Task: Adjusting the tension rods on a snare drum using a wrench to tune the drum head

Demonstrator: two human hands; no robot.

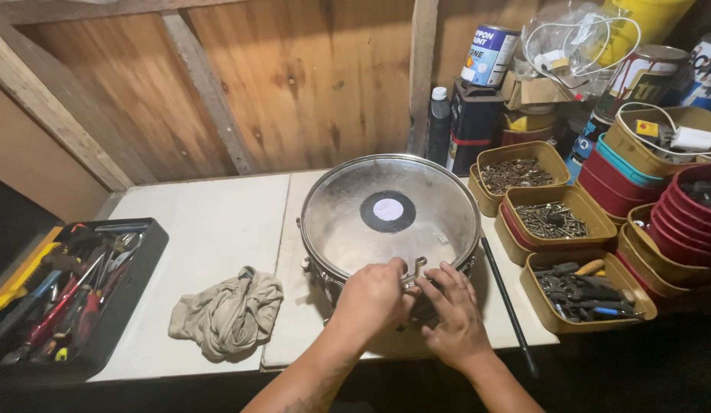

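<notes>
We clamp our left hand (373, 297) and right hand (453, 312) fingers on the small metal key (415, 271) at the round chrome snare drum's (389, 214) near rim, steadying it on the white counter (210, 229).

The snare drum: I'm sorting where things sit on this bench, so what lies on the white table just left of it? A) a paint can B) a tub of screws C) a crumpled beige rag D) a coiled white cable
C: a crumpled beige rag lies on the white table left of the snare drum, between it and the black tool tray.
</notes>
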